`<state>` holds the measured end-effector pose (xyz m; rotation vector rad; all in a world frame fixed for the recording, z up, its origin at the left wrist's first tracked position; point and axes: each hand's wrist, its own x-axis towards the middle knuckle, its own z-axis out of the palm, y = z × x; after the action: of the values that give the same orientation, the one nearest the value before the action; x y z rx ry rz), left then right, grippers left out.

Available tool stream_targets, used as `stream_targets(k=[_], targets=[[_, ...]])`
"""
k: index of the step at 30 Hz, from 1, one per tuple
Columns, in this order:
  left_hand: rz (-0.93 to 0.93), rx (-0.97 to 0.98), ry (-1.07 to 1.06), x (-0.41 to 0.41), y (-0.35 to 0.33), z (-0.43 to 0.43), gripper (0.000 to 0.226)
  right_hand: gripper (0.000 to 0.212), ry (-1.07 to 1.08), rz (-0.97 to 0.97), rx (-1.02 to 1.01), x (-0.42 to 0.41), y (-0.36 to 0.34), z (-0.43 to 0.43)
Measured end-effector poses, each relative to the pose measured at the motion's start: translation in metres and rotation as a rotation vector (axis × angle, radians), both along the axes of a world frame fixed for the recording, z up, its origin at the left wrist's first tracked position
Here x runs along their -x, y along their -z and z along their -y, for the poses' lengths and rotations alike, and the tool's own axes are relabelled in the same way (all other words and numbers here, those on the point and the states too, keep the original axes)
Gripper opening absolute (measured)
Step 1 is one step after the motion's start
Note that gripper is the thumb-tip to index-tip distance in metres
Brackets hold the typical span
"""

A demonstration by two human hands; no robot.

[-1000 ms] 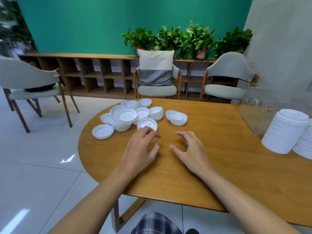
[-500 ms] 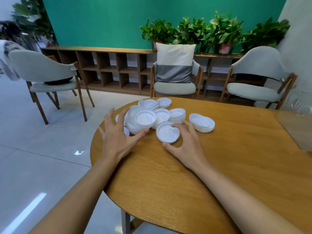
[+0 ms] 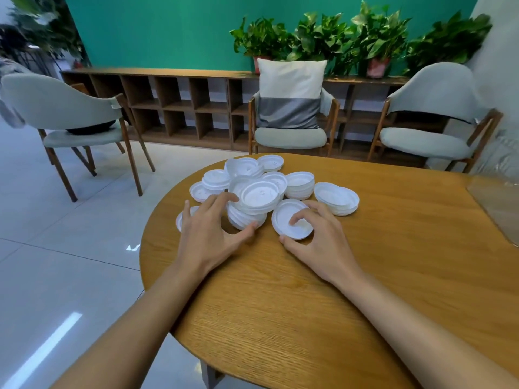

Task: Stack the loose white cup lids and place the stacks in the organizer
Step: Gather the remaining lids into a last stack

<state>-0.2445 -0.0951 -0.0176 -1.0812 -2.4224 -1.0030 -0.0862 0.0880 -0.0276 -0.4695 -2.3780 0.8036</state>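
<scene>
Several white cup lids (image 3: 300,185) lie in a loose pile at the far left of the round wooden table (image 3: 309,304). My left hand (image 3: 209,231) reaches around a leaning stack of lids (image 3: 254,202), thumb on its near side and index finger on its far left side. A flat lid (image 3: 179,220) lies partly under that hand. My right hand (image 3: 318,238) grips a single lid (image 3: 286,217), with fingers curled on top and thumb at its near rim. The clear organizer (image 3: 497,203) shows only as a corner at the right edge.
A short pile of lids (image 3: 337,197) lies right of my right hand. Three grey chairs (image 3: 289,136) stand beyond the table, with a low wooden shelf (image 3: 174,108) and potted plants behind. The table's left edge (image 3: 144,248) drops to the tiled floor close to my left hand.
Both hands moved forward into the pile. My left hand closed around the leaning stack and my right fingers curled onto the single lid. The view swung left, and the tall stacks at the right left the frame.
</scene>
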Motion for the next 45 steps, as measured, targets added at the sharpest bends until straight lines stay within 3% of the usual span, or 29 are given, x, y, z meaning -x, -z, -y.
stream_targets(k=[8, 15, 17, 21, 24, 33, 38, 45], targets=[[-0.091, 0.043, 0.088, -0.038, -0.002, -0.038, 0.06, 0.029, 0.063, 0.034, 0.023, -0.062, -0.004, -0.03], [-0.149, 0.022, 0.136, -0.066, -0.001, -0.072, 0.081, 0.02, 0.079, 0.035, 0.099, -0.103, -0.013, -0.052], [-0.249, -0.081, 0.234, -0.077, -0.004, -0.081, 0.071, 0.012, 0.08, 0.02, 0.11, -0.11, -0.016, -0.057], [-0.406, -0.202, 0.472, -0.101, -0.008, -0.108, 0.025, 0.002, 0.073, 0.002, 0.062, -0.12, -0.015, -0.067], [-0.353, -0.205, 0.557, -0.117, -0.005, -0.133, 0.013, 0.005, 0.062, -0.049, 0.0, -0.127, -0.013, -0.079], [-0.193, -0.064, 0.663, -0.114, 0.005, -0.159, 0.019, 0.007, 0.046, -0.131, -0.085, -0.139, -0.007, -0.099], [-0.008, -0.087, 0.651, -0.117, 0.005, -0.155, 0.024, 0.009, 0.025, -0.135, -0.119, -0.135, -0.006, -0.097], [0.148, -0.113, 0.682, -0.116, 0.001, -0.158, 0.023, 0.009, 0.021, -0.105, 0.1, -0.139, -0.009, -0.099]])
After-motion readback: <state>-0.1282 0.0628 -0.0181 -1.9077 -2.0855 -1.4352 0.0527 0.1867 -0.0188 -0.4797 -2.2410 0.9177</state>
